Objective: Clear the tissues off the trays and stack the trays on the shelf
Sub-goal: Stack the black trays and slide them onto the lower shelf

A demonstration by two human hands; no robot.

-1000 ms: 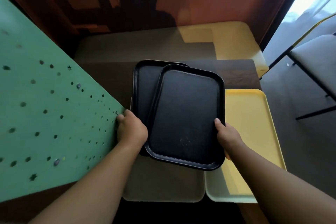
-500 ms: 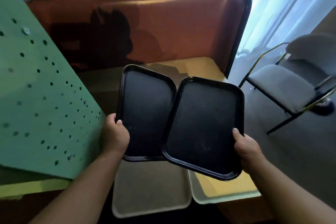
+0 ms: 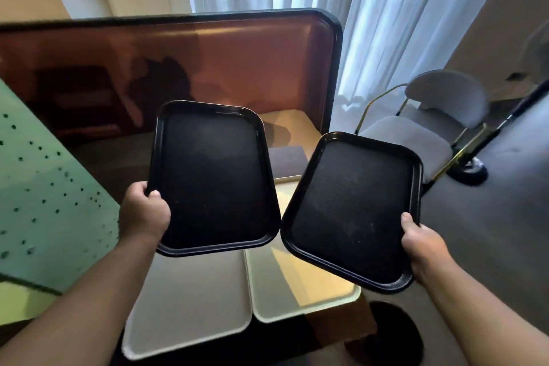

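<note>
I hold two black trays in the air above the table, side by side and apart. My left hand (image 3: 144, 211) grips the near left corner of the left black tray (image 3: 214, 178), thumb over its rim. My right hand (image 3: 421, 244) grips the near right corner of the right black tray (image 3: 353, 211), which tilts to the right. Both trays are bare; no tissues show. Below them on the table lie a grey tray (image 3: 193, 306) and a yellow tray (image 3: 309, 288), side by side.
A green perforated panel (image 3: 50, 196) slants along the left. A brown booth backrest (image 3: 208, 62) with a yellow seat stands behind the table. A grey chair (image 3: 421, 134) with a gold frame stands at the right on dark floor, before white curtains.
The two black trays, overlapping a second ago, have been lifted and drawn apart, the right one swinging out to the right. My view has tilted upward.
</note>
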